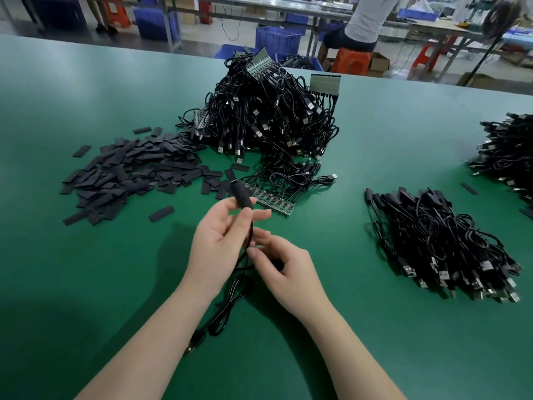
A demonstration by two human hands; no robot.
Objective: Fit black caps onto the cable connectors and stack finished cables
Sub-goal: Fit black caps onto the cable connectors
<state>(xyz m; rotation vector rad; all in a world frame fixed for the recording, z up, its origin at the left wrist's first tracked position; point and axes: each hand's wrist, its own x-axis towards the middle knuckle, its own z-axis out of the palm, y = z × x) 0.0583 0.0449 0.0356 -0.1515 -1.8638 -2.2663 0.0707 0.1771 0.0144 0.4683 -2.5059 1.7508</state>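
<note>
Between left hand [215, 241] fingers, a capped connector [241, 195]; its cable [230, 301] pinched by right hand [284, 269] fingers.

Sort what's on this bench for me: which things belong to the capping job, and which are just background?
Job:
left hand holding the capped connector
right hand pinching its cable
loose black caps
uncapped cable heap
finished stack

Background:
blue crates
orange stool
seated person
</note>
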